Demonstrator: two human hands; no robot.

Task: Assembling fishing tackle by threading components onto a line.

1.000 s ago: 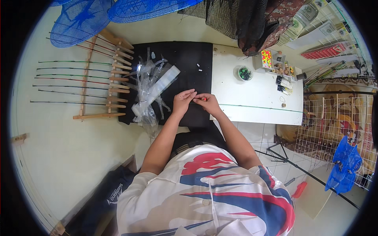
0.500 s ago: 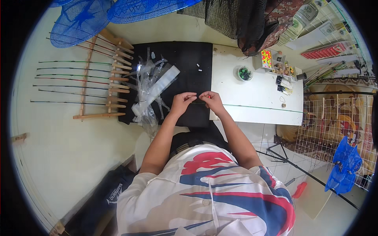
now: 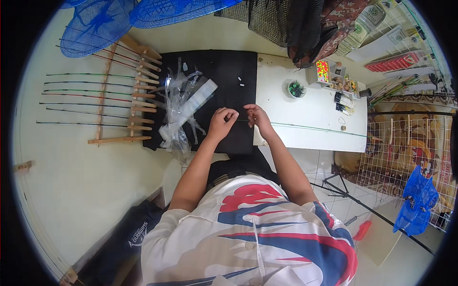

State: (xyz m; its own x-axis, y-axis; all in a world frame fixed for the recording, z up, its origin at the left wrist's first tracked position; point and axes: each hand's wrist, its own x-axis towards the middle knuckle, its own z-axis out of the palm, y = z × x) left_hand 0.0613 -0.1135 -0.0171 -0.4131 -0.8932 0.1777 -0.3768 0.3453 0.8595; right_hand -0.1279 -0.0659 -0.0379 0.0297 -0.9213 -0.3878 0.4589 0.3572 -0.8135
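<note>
My left hand is over the black cloth, fingers closed at the end of a thin green fishing rod. From there the rod stretches right, across the white tabletop. Just right of it, my right hand is raised with its fingers apart, close to the rod. Whether a tiny piece sits at its fingertips is too small to make out. Clear plastic bags lie crumpled left of my left hand.
A wooden rack on the left holds several thin rods. On the white tabletop stand a small potted plant and a box with red and yellow pieces. Small white pieces lie on the cloth. Blue nets hang above.
My right hand has come away from my left, its fingers spreading apart. A reddish speck seen at the right fingertips earlier no longer shows. The left hand has barely moved.
</note>
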